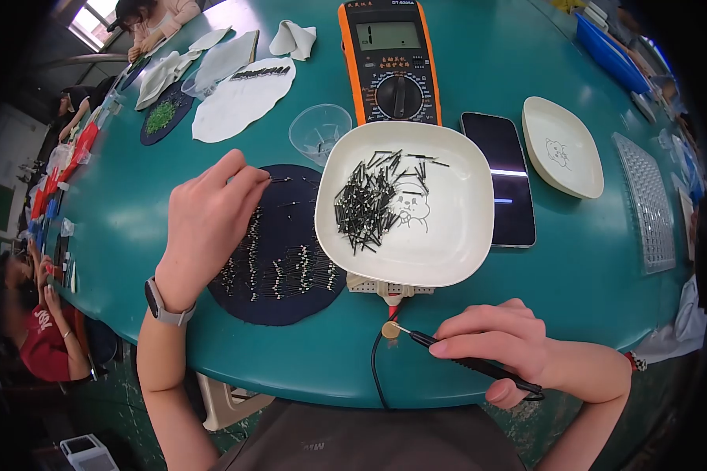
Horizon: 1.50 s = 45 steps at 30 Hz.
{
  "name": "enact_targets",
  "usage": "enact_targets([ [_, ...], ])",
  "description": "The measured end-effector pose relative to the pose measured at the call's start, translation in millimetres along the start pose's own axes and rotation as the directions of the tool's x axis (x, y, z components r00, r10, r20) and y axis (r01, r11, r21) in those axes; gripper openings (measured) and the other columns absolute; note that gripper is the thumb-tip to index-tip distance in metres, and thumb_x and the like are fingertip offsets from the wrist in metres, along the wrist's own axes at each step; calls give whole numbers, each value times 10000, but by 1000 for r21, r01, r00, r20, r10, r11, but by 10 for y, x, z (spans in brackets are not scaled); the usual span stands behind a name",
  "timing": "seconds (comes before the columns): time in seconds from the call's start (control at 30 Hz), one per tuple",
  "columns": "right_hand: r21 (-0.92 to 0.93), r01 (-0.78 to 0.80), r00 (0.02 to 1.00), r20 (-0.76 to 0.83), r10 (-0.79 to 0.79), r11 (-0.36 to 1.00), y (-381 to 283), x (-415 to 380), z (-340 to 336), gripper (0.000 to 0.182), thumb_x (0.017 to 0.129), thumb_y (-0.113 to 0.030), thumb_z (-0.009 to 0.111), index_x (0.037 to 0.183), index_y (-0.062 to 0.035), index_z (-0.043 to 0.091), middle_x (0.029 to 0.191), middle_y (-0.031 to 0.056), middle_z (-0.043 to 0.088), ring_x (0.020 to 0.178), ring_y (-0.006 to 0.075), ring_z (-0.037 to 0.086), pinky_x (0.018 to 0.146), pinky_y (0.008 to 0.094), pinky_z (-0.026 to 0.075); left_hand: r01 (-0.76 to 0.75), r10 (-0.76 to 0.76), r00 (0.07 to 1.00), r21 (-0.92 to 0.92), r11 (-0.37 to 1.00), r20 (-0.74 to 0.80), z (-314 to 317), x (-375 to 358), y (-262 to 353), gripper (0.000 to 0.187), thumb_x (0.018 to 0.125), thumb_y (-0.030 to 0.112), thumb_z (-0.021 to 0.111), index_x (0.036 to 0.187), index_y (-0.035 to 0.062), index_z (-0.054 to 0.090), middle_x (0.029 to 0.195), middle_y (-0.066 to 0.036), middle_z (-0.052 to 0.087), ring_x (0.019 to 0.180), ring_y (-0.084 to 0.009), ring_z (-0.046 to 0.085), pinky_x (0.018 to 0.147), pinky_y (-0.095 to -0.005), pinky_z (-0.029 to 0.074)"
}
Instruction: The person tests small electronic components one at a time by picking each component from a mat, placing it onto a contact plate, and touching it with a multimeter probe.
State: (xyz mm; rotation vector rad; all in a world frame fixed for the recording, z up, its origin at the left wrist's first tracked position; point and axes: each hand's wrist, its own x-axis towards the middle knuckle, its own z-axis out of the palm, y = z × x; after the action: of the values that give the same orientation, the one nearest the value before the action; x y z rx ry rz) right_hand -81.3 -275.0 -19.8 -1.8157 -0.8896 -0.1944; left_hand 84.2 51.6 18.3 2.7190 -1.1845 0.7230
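My left hand (212, 220) is pinched at the upper left of a dark blue round mat (287, 310), a small dark pin-like part (280, 180) at its fingertips. Rows of similar thin black parts with shiny ends lie on that mat. In my right hand (495, 341) is a black test probe (479, 366), its metal tip at a small brass-coloured disc (390, 330) near the table's front edge. Between my hands stands a cream dish (456, 251) with a heap of thin black parts (365, 204) on its left side and a bear drawing inside.
Behind the dish is an orange digital multimeter (397, 86) showing 1. A phone (503, 180), a second cream dish (585, 184) and a clear tray (644, 204) are to the right. Back left are a clear cup (320, 129) and white cloths (220, 114). Other people sit along the left.
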Motion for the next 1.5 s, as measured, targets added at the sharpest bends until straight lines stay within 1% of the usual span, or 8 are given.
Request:
enact_targets([
  [0.13, 1, -5, 1000, 7, 5, 1000, -3, -3, -4, 543, 978, -501, 557, 1213, -34, 706, 1072, 98, 681, 707, 162, 666, 492, 246, 404, 94, -105, 993, -183, 979, -51, -154, 35, 206, 124, 836, 25, 760, 921, 49, 673, 736, -52, 530, 556, -195, 561, 506, -323, 434],
  [0.2, -8, -6, 1000, 6, 6, 1000, -8, -5, -8, 545, 976, -503, 562, 1220, -36, 702, 1077, 95, 681, 711, 160, 667, 494, 245, 400, 178, -173, 983, -511, 841, 57, -337, -25, 465, 147, 820, -24, 752, 929, 41, 677, 667, -32, 515, 537, -130, 530, 485, -292, 408],
  [0.3, -35, -4, 1000, 21, 4, 999, -14, 4, -39, 546, 972, -503, 569, 1228, -38, 697, 1084, 91, 679, 719, 157, 669, 493, 244, 393, -68, 124, 992, -810, 582, 6, -269, -105, 747, 187, 784, -31, 789, 946, 21, 714, 658, -27, 582, 498, -126, 562, 439, -278, 396],
  [0.4, -31, -8, 999, 44, 9, 999, -25, 13, -48, 543, 966, -496, 581, 1235, -38, 693, 1091, 89, 675, 727, 156, 671, 491, 244, 393, 3, 195, 975, -879, 476, 109, -146, -158, 910, 177, 811, 5, 783, 973, 36, 719, 667, -22, 601, 503, -122, 569, 445, -274, 410],
  [1.2, 12, 19, 1000, 0, -19, 1000, 1, 7, -3, 576, 972, -525, 568, 1236, -29, 696, 1068, 113, 673, 702, 178, 668, 474, 257, 432, 51, 177, 974, -897, 438, 142, -38, -197, 968, 132, 844, 25, 768, 969, 27, 725, 741, -44, 696, 489, -124, 546, 448, -263, 398],
  [1.3, 21, 27, 999, -22, -27, 999, 13, 5, 2, 577, 974, -524, 565, 1225, -23, 699, 1062, 118, 675, 689, 179, 664, 470, 256, 427, -99, 164, 986, -812, 575, -4, -146, -174, 962, 118, 838, 66, 794, 935, 56, 728, 671, -16, 626, 494, -139, 568, 444, -281, 410],
  [1.4, 18, 27, 999, -19, -27, 999, 6, 2, -4, 574, 976, -519, 564, 1216, -16, 702, 1056, 120, 675, 679, 178, 659, 469, 255, 426, -39, 50, 999, -834, 550, -14, -241, -82, 764, 132, 814, 67, 809, 914, 43, 726, 678, -40, 599, 516, -173, 560, 459, -297, 395],
  [1.5, 22, 28, 999, -19, -28, 999, 16, -4, -2, 572, 977, -514, 562, 1211, -12, 703, 1051, 120, 675, 675, 175, 656, 468, 253, 426, 33, -6, 998, -460, 887, 62, -322, 14, 416, 216, 779, 95, 824, 943, 25, 703, 776, -62, 584, 614, -188, 589, 523, -317, 444],
])
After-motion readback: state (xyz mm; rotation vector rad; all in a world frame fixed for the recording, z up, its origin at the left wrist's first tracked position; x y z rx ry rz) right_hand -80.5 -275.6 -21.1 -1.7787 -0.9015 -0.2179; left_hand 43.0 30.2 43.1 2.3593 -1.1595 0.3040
